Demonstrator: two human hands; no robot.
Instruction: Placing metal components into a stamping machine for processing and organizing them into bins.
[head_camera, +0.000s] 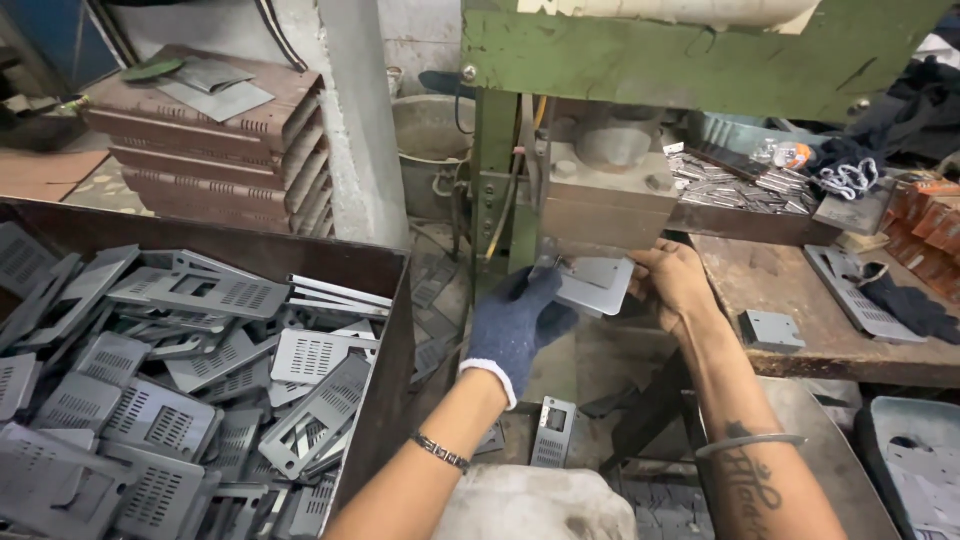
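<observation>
My left hand (517, 322), in a dark blue knit glove, grips the near left edge of a flat grey metal plate (597, 280). My bare right hand (672, 283) holds the same plate at its right edge. The plate sits under the grey die block (608, 195) of a green press (640, 50), partly slid into the gap below it. A thin bracelet is on my left wrist and a metal bangle on my right forearm.
A brown bin (385, 330) at the left holds several grey perforated metal plates (180, 390). Rusty stacked boxes (215, 140) stand behind it. A worn wooden bench (800, 300) at the right carries small metal parts, a tray of pieces (735, 185) and dark cloth.
</observation>
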